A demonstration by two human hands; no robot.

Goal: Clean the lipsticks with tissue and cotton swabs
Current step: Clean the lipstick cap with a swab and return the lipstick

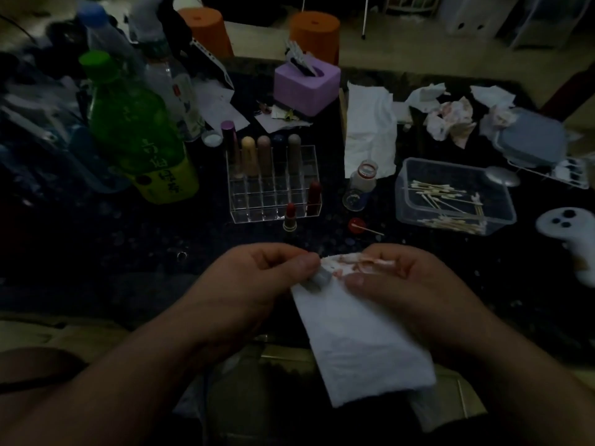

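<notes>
My left hand [257,278] grips a small grey lipstick piece [317,281] at the near table edge. My right hand [405,278] pinches a white tissue [357,336] stained pink at its top, pressed against that piece; the tissue hangs down toward my lap. A clear acrylic organizer [273,191] holds several lipsticks. An uncapped red lipstick [289,217] stands in front of it. A clear box of cotton swabs [454,197] sits to the right. One used swab [367,229] lies across a red cap.
A green bottle [138,130] and clear bottles stand at the left. A purple tissue holder [306,85], a stack of tissues [370,130], crumpled stained tissues [450,117], a small glass bottle [360,185], a grey lidded box [531,136] and a white controller [570,233] crowd the dark table.
</notes>
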